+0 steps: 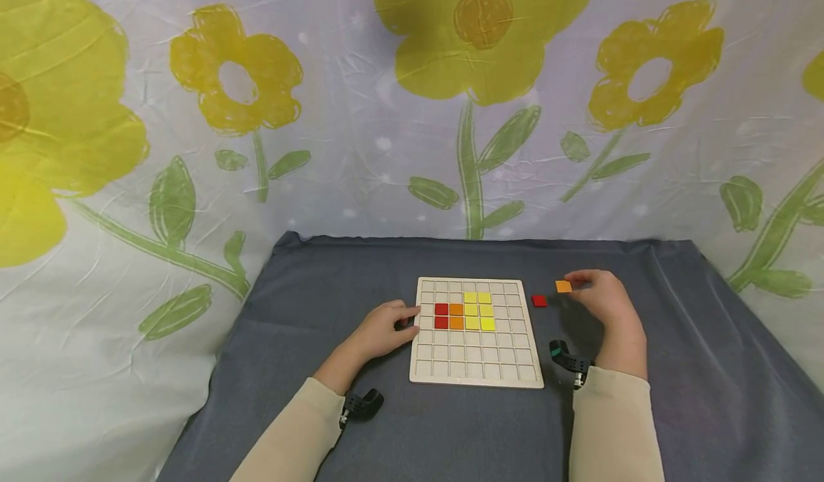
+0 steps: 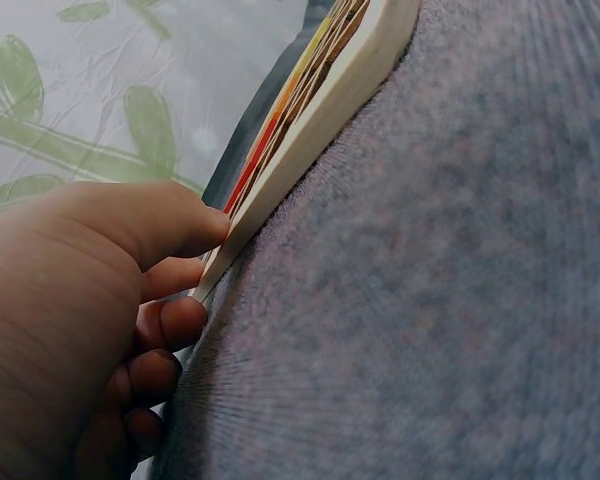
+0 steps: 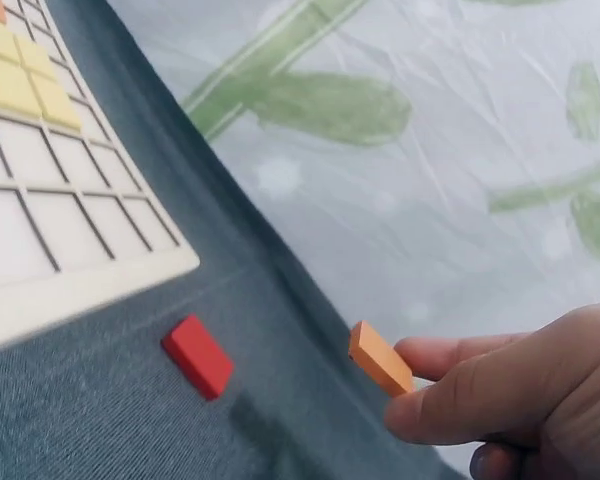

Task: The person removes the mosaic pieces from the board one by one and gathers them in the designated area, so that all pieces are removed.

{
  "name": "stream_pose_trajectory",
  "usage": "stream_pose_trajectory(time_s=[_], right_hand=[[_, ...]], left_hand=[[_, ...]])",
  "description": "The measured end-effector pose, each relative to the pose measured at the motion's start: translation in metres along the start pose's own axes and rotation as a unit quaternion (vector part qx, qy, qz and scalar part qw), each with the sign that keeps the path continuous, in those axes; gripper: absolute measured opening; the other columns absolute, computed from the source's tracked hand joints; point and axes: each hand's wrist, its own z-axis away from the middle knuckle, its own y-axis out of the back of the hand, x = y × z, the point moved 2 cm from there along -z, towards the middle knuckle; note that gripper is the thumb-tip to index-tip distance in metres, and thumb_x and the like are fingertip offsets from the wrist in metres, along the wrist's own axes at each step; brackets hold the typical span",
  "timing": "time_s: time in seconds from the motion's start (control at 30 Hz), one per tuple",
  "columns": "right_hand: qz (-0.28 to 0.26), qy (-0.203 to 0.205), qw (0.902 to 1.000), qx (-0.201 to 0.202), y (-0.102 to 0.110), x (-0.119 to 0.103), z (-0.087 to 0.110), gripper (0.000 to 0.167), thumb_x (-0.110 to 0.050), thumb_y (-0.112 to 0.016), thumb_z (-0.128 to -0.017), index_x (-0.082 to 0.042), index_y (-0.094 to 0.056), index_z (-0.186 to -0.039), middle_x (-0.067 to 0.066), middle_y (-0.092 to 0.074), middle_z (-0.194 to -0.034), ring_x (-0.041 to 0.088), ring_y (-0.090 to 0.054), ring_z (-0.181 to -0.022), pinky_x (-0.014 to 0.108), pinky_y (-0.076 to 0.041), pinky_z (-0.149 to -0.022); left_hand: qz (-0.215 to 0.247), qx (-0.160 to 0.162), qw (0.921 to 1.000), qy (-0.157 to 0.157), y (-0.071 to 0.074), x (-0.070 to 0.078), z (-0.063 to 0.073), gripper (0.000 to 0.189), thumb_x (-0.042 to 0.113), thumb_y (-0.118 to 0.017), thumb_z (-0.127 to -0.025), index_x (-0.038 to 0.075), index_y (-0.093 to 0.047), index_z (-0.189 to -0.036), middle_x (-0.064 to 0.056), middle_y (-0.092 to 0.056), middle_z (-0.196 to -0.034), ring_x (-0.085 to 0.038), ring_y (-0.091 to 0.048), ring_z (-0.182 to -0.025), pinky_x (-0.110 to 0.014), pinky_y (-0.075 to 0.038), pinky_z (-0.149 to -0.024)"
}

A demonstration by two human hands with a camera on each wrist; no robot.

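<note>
While the left hand (image 1: 385, 330) rests against the board (image 1: 478, 383) at its nine o'clock edge, the right hand (image 1: 604, 297) holds an orange tile (image 1: 563, 287) off toward two o'clock, apart from the board and, going by the right wrist view, raised over the dark cloth (image 1: 476, 432). Its thumb and forefinger pinch the tile by one end, leaving the other end free. The left fingers are loosely bent, thumb and forefinger touching the board's edge; how hard they press cannot be told. Flat on the cloth, at about eight o'clock from the held tile, lies a loose red tile (image 1: 539, 301). On the board's grid sit two red squares (image 1: 440, 309), with two orange squares (image 1: 456, 322) beside them at three o'clock and six yellow squares (image 1: 471, 310) beyond those. The step in hand looks like bringing one more tile to this pattern. The next move probably calls for carrying it toward eight o'clock, past the loose tile, then laying it flat and square within one cell, without nudging its neighbours, as the left hand steadies the board. Which cell is meant cannot be told.
</note>
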Motion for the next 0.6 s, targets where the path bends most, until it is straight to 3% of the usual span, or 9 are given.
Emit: stream_pose_trajectory(time_s=[0.3, 0.47, 0.6], right_hand=[[0.000, -0.030, 0.9985, -0.045, -0.010, 0.014, -0.006, 0.039, 0.002, -0.058, -0.094, 0.010, -0.062, -0.133, 0.034, -0.056, -0.130, 0.045, -0.055, -0.112, 0.057, -0.046, -0.093], [0.010, -0.030, 0.9985, -0.045, -0.018, 0.020, -0.009, 0.038, 0.003, -0.062, -0.091, 0.012, -0.064, -0.128, 0.032, -0.060, -0.121, 0.039, -0.055, -0.099, 0.051, -0.047, -0.086], [0.009, -0.037, 0.9987, -0.034, -0.021, 0.022, -0.010, 0.038, 0.002, -0.064, -0.091, 0.011, -0.064, -0.128, 0.032, -0.060, -0.119, 0.040, -0.054, -0.098, 0.053, -0.045, -0.087]], left_hand=[[0.004, 0.003, 1.0000, 0.001, 0.000, 0.000, 0.000, 0.046, 0.023, -0.072, -0.098, 0.006, -0.065, -0.140, 0.001, -0.049, -0.082, -0.010, -0.039, -0.067, -0.028, -0.034, -0.063], [0.003, 0.000, 1.0000, -0.001, 0.000, -0.001, 0.000, 0.046, 0.023, -0.071, -0.098, 0.007, -0.064, -0.141, 0.001, -0.049, -0.082, -0.010, -0.038, -0.067, -0.028, -0.034, -0.064], [0.000, -0.002, 1.0000, -0.001, 0.000, -0.001, 0.000, 0.047, 0.024, -0.071, -0.098, 0.008, -0.064, -0.141, 0.001, -0.049, -0.082, -0.010, -0.038, -0.067, -0.028, -0.034, -0.064]])
